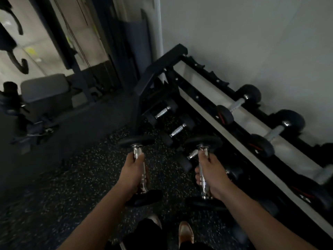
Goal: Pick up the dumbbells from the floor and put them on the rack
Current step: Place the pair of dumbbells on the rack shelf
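My left hand [132, 173] grips the chrome handle of a black dumbbell [137, 141], held above the speckled floor. In my right hand [210, 175] is a second black dumbbell [203, 141], its handle also chrome. Both point away from me, side by side. The rack [201, 94] runs diagonally along the white wall to my right. Its top tier carries two dumbbells [237, 103] [277, 132] with free saddles at the far end. A lower tier holds several more dumbbells [162, 110].
A padded bench [45, 89] and a cable machine frame [72, 42] stand to the left at the back. Loose gear [41, 130] lies on the floor at the left. My shoes [185, 231] are at the bottom of the view. A white wall [252, 42] backs the rack.
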A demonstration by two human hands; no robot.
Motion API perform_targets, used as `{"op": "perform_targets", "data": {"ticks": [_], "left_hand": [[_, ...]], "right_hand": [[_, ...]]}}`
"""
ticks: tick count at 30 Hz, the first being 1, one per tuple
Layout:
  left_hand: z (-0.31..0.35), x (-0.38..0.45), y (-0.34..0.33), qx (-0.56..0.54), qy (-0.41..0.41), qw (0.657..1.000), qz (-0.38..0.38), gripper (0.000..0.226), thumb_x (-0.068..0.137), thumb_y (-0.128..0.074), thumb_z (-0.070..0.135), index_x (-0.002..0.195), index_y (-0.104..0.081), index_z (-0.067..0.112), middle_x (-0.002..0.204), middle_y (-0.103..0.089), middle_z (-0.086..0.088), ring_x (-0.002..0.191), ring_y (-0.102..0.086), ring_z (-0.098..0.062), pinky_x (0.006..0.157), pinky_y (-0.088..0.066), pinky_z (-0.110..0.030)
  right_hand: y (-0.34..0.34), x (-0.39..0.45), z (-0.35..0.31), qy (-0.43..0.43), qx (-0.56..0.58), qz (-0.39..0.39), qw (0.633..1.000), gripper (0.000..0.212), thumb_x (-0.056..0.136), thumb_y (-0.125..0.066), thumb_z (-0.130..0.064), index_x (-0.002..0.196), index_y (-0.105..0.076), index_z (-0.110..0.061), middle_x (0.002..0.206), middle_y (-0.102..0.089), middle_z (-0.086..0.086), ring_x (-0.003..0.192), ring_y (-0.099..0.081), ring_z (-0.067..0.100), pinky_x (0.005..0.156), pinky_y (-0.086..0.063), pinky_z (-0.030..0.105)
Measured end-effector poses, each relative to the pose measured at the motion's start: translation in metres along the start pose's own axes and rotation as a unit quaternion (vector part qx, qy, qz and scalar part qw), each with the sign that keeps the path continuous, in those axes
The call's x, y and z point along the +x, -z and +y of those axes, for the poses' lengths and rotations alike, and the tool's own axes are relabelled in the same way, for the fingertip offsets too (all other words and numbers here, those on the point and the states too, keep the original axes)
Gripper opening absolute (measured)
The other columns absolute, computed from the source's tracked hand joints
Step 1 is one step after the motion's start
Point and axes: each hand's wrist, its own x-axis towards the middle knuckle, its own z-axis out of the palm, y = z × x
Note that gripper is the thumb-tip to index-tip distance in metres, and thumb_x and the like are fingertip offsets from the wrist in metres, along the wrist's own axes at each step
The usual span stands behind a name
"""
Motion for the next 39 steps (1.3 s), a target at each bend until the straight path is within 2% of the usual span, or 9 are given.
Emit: {"op": "perform_targets", "data": {"ticks": [4, 9, 16, 19, 22, 27, 31, 36, 39], "left_hand": [[0.033, 0.074, 0.003, -0.012, -0.007, 0.999, -0.029, 0.023, 0.094, -0.051, 0.040, 0.098, -0.051, 0.017, 0.058, -0.060, -0.003, 0.046, -0.057, -0.019, 0.044, -0.051, -0.035], [0.075, 0.182, 0.010, -0.029, -0.004, 0.996, -0.082, 0.019, 0.096, -0.052, 0.035, 0.097, -0.051, 0.016, 0.060, -0.057, -0.006, 0.045, -0.054, -0.020, 0.042, -0.049, -0.033], [0.142, 0.311, 0.001, 0.010, -0.007, 0.982, -0.190, 0.016, 0.092, -0.051, 0.039, 0.092, -0.050, 0.023, 0.051, -0.051, 0.001, 0.042, -0.050, -0.023, 0.047, -0.048, -0.036], [0.169, 0.353, -0.015, 0.025, -0.006, 0.974, -0.226, 0.013, 0.091, -0.053, 0.038, 0.094, -0.052, 0.026, 0.055, -0.051, 0.000, 0.044, -0.049, -0.022, 0.048, -0.047, -0.034], [0.196, 0.387, -0.040, 0.045, 0.003, 0.967, -0.251, 0.014, 0.093, -0.053, 0.034, 0.096, -0.053, 0.020, 0.055, -0.051, -0.001, 0.044, -0.049, -0.018, 0.044, -0.047, -0.030], [0.238, 0.431, -0.089, 0.090, -0.007, 0.963, -0.254, 0.016, 0.096, -0.051, 0.029, 0.100, -0.053, 0.014, 0.060, -0.053, -0.007, 0.044, -0.051, -0.019, 0.040, -0.046, -0.025], [0.262, 0.467, -0.130, 0.134, -0.004, 0.953, -0.272, 0.018, 0.097, -0.051, 0.029, 0.103, -0.056, 0.012, 0.063, -0.053, -0.005, 0.044, -0.051, -0.013, 0.039, -0.045, -0.023], [0.285, 0.512, -0.179, 0.189, 0.000, 0.925, -0.329, 0.019, 0.097, -0.049, 0.034, 0.108, -0.055, 0.020, 0.075, -0.057, -0.013, 0.051, -0.054, -0.021, 0.050, -0.049, -0.032], [0.287, 0.541, -0.217, 0.199, 0.001, 0.918, -0.343, 0.014, 0.097, -0.050, 0.032, 0.102, -0.055, 0.020, 0.063, -0.056, -0.009, 0.043, -0.051, -0.018, 0.041, -0.044, -0.027]], "right_hand": [[-0.034, 0.055, -0.033, -0.004, 0.011, 0.013, 1.000, 0.034, 0.093, -0.056, -0.055, 0.102, -0.057, -0.022, 0.064, -0.059, 0.003, 0.043, -0.051, 0.012, 0.043, -0.045, 0.026], [-0.086, 0.124, -0.070, -0.003, 0.041, 0.074, 0.996, 0.037, 0.095, -0.056, -0.050, 0.099, -0.055, -0.014, 0.058, -0.056, 0.004, 0.040, -0.048, 0.013, 0.039, -0.041, 0.024], [-0.124, 0.203, -0.119, -0.029, 0.072, 0.156, 0.985, 0.046, 0.092, -0.055, -0.059, 0.103, -0.056, -0.014, 0.068, -0.061, 0.010, 0.047, -0.057, 0.018, 0.044, -0.048, 0.030], [-0.129, 0.234, -0.139, -0.019, 0.069, 0.187, 0.980, 0.051, 0.090, -0.053, -0.064, 0.105, -0.056, -0.015, 0.068, -0.063, 0.009, 0.049, -0.060, 0.019, 0.048, -0.050, 0.032], [-0.130, 0.265, -0.157, -0.019, 0.077, 0.217, 0.973, 0.052, 0.092, -0.051, -0.062, 0.103, -0.057, -0.012, 0.066, -0.063, 0.009, 0.048, -0.059, 0.018, 0.046, -0.049, 0.032], [-0.123, 0.314, -0.188, -0.003, 0.088, 0.253, 0.963, 0.045, 0.091, -0.048, -0.060, 0.099, -0.058, -0.016, 0.060, -0.062, 0.005, 0.049, -0.057, 0.020, 0.045, -0.045, 0.031], [-0.110, 0.345, -0.203, -0.006, 0.117, 0.274, 0.955, 0.044, 0.094, -0.048, -0.056, 0.097, -0.055, -0.013, 0.053, -0.058, 0.004, 0.044, -0.052, 0.021, 0.045, -0.043, 0.032], [-0.090, 0.370, -0.211, -0.036, 0.131, 0.318, 0.938, 0.039, 0.095, -0.048, -0.054, 0.093, -0.054, -0.016, 0.051, -0.058, 0.003, 0.041, -0.052, 0.020, 0.040, -0.043, 0.029], [-0.080, 0.384, -0.214, -0.066, 0.139, 0.344, 0.926, 0.037, 0.094, -0.048, -0.054, 0.090, -0.053, -0.017, 0.050, -0.057, 0.001, 0.041, -0.052, 0.020, 0.042, -0.042, 0.030]]}}
